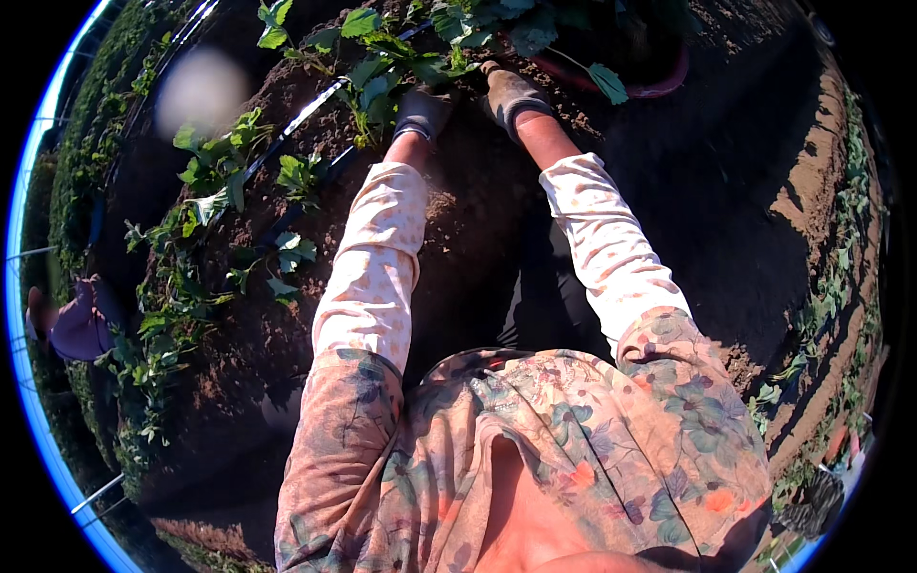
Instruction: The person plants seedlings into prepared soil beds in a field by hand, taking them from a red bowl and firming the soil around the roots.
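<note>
My left hand [424,113], in a dark work glove, is down at the soil beside a leafy strawberry plant [376,86]. Shadow and leaves hide its fingertips. To its right, my right hand [512,97] wears a brown, soil-stained glove and touches the ground at the foot of the foliage [466,29]. What either set of fingers may hold is not visible. Just beyond the right hand sits a red tub [666,79], mostly in shadow, with a leaf on a long stalk [607,82] hanging across its rim.
Drip irrigation tape [308,111] runs along the raised soil bed [236,322] among more strawberry plants [215,161]. A dark furrow [695,179] lies to the right, with another planted row [824,308] beyond. At far left, a person [80,322] bends beside the bed.
</note>
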Available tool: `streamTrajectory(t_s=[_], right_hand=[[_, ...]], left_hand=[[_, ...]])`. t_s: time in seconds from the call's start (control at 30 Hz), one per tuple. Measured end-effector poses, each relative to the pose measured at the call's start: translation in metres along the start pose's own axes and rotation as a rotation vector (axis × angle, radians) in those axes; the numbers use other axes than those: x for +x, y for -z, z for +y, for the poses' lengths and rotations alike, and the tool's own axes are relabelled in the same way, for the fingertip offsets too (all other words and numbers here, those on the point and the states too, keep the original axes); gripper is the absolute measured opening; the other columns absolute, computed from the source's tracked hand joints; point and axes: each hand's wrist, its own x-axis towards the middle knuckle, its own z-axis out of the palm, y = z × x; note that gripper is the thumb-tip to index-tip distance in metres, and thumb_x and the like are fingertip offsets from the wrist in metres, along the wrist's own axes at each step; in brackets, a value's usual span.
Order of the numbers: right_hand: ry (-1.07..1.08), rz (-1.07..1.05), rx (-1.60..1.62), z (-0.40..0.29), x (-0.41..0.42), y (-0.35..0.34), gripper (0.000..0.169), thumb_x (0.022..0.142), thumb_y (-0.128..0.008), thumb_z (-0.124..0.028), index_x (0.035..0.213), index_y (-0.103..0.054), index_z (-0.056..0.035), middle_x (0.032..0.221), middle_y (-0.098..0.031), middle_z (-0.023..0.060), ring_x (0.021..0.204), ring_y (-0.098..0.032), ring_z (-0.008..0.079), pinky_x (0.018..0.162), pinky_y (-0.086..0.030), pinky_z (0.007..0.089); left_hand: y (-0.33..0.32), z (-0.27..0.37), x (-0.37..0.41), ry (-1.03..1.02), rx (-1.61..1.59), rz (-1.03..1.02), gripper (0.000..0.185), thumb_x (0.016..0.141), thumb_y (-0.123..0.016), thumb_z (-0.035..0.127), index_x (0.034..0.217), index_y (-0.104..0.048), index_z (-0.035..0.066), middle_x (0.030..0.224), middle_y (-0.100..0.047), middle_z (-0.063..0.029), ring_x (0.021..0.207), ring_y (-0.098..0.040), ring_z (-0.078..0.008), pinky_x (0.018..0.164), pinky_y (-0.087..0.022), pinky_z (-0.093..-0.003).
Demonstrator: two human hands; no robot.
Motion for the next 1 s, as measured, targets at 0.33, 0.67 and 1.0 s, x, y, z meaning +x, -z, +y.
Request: streamTrajectory(t_s=[0.33, 0.67, 1.0], right_hand=[[0.179, -0.171, 0.037, 0.015, 0.010, 0.006, 0.040, 0.091, -0.053, -0.028, 0.123, -0.055, -0.0033, 0.121, -0.060, 0.0205, 0.113, -0.057, 0.0352, 0.094, -0.046, 0.0418], [-0.484, 0.322, 0.089, 0.280, -0.235, -0.066, 0.033, 0.091, -0.057, -0.028, 0.116, -0.064, -0.0069, 0.104, -0.068, 0.0140, 0.098, -0.065, 0.0249, 0.088, -0.050, 0.0352], [-0.578, -0.296, -0.096, 0.307, -0.249, -0.213, 0.036, 0.090, -0.057, -0.028, 0.120, -0.061, -0.0071, 0.110, -0.065, 0.0154, 0.104, -0.061, 0.0279, 0.092, -0.047, 0.0378]], left_hand=[[0.003, 0.008, -0.013, -0.083, 0.205, -0.059, 0.055, 0.075, -0.071, 0.042, 0.114, -0.063, 0.004, 0.111, -0.065, -0.0202, 0.102, -0.062, -0.0366, 0.085, -0.050, -0.0435], [0.081, -0.003, -0.193, -0.214, 0.356, 0.138, 0.045, 0.079, -0.069, 0.021, 0.121, -0.058, 0.011, 0.122, -0.056, -0.0152, 0.114, -0.054, -0.0351, 0.094, -0.047, -0.0430], [0.102, -0.031, -0.182, -0.008, 0.653, 0.029, 0.054, 0.089, -0.057, 0.031, 0.138, -0.047, 0.009, 0.142, -0.043, -0.0192, 0.131, -0.039, -0.0393, 0.108, -0.032, -0.0459]])
